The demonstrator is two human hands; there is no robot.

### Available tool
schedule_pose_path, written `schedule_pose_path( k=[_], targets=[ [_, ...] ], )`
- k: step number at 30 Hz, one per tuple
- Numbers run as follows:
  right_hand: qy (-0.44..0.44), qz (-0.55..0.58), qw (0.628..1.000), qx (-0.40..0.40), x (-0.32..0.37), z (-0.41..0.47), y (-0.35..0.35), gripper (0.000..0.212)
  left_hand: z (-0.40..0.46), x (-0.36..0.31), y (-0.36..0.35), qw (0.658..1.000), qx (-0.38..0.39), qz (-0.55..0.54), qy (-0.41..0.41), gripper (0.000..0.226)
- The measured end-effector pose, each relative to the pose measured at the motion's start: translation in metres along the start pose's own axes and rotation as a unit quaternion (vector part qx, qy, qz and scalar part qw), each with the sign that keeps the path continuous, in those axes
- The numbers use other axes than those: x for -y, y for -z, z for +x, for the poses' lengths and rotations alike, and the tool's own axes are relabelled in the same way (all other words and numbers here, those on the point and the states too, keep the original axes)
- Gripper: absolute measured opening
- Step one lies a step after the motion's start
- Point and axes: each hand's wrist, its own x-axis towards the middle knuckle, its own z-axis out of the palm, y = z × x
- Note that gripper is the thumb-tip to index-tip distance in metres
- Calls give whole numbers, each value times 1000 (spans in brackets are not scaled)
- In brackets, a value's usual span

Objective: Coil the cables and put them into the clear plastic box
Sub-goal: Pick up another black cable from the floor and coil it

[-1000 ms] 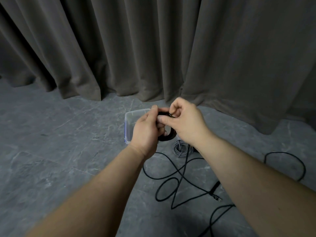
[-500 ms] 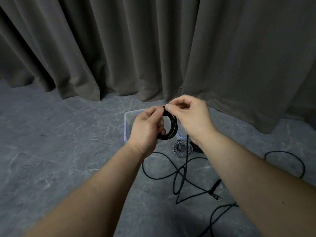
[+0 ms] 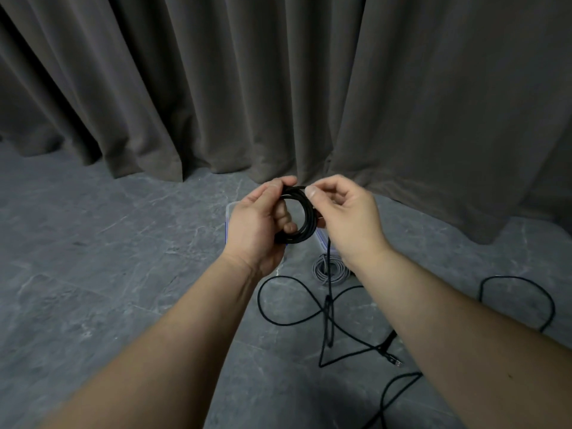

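Above the box (image 3: pixel 230 212), the left hand (image 3: pixel 257 224) grips a black coil (image 3: pixel 305 221) while right fingers (image 3: pixel 312 193) pinch its top strand; the trailing cable (image 3: pixel 328 308), crossed over itself on the floor, could knot or spring the loops loose

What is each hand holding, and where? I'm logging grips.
Left hand grips the black cable coil at its left side; right hand pinches the coil's top right strand.
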Motion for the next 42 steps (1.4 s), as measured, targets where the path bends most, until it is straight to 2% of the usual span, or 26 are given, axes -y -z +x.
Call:
schedule_pose_path(
  k=[3,6,10,13,16,18,24,27,30,33,37,40,42],
  targets=[
    [25,-45,998,-31,-3,0,-1,17,-3,2,-2,999,24,20,-11,20],
    [71,-147,986,-44,-4,-3,-1,16,-4,4,-1,999,6,46,-24,18],
    [223,-272,936,-20,-4,-11,-2,17,-1,1,1,999,-30,34,-23,21],
    [286,-306,907,-34,-8,-11,-4,26,-2,-1,-1,999,-26,19,-13,22],
    [302,-301,903,-57,-7,-10,-4,22,-4,-1,-2,1000,-9,16,-4,23],
    [278,-284,916,-60,-4,-11,-4,18,-5,-2,-2,1000,9,26,-3,24],
    [85,-183,978,-54,-2,-10,-8,11,-4,0,0,992,54,111,-27,27],
    [49,-145,984,-94,2,-8,-10,20,-4,4,1,990,65,123,-30,28],
    [52,-144,984,-94,6,-6,-9,13,-7,3,-2,996,58,73,-10,30],
    [30,-135,988,-61,6,-7,-8,12,-8,0,-2,998,46,42,4,34],
    [-38,-47,998,-13,7,-7,-8,19,-8,-3,-2,999,21,26,-5,31],
    [-116,12,989,90,10,-12,-8,11,-4,-8,-2,999,-37,2,-37,29],
    [-194,37,964,178,9,-16,-4,24,2,-14,2,995,-74,-1,-68,28]
  ],
)
